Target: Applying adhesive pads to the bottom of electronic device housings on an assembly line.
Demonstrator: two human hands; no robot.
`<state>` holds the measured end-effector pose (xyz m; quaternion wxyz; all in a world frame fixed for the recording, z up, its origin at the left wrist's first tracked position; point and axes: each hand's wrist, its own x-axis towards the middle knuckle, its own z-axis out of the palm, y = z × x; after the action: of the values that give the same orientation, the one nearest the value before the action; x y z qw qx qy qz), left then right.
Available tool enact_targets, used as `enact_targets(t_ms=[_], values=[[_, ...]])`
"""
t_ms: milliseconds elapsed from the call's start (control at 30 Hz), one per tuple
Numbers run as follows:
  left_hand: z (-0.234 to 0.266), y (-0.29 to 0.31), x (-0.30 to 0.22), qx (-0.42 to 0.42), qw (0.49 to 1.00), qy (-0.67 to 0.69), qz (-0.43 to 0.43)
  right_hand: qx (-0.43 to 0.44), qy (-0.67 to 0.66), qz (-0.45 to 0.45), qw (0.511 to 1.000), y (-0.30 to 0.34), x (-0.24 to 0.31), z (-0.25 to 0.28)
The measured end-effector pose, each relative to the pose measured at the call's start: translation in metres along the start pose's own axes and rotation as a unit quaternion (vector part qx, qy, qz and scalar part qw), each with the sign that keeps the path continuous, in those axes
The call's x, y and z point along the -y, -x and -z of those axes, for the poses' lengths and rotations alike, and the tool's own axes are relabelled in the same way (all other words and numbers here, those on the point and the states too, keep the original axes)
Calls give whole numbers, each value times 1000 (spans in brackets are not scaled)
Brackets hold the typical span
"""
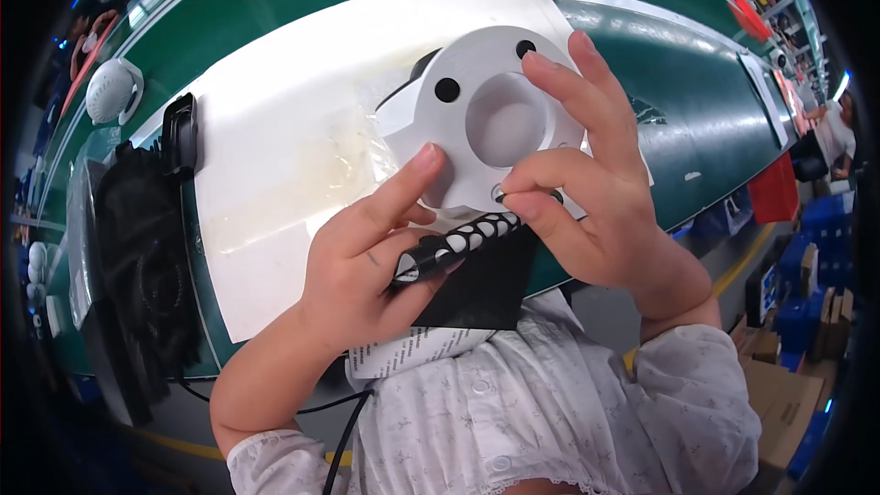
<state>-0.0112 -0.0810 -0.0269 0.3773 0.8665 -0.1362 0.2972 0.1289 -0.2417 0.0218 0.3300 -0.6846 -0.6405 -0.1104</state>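
A white plastic base (454, 151) with a large round hollow in its middle is tilted up between my hands. Two round black pads (446, 90) sit on its upper face. My left hand (362, 261) is closed around a black sticker strip (458, 244) dotted with white oval gaps, while its index fingertip presses on the base's left side. Thumb and index finger of my right hand (596, 165) pinch a small black pad (501, 198), mostly hidden by the fingertips, at a round recess on the base's lower edge. The other right fingers are spread over the base's right side.
Beneath lies a white sheet (266, 174) on a green table (642, 46). A black sheet (486, 289) lies at the near edge. To the left are a black tray (180, 137) and a black bag (147, 247). White rounded devices (112, 92) stand farther off.
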Motion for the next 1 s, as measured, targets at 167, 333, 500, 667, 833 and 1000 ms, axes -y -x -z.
enact_targets(t_ms=[167,333,500,667,833,1000], values=[[1,1,-3,-7,1000,-2,4,-19,172,57,983,10,9,0],[0,-1,-10,-23,999,-18,24,22,283,117,952,16,19,10],[2,0,-13,1,998,-45,40,4,119,20,993,6,27,18],[-6,-2,-8,-62,996,-67,3,20,70,17,997,-10,25,2],[-7,-1,-7,-69,996,-62,-17,27,-3,35,999,-9,21,-2],[-3,-3,-10,-74,996,-52,-25,-49,25,163,985,-4,16,-12]])
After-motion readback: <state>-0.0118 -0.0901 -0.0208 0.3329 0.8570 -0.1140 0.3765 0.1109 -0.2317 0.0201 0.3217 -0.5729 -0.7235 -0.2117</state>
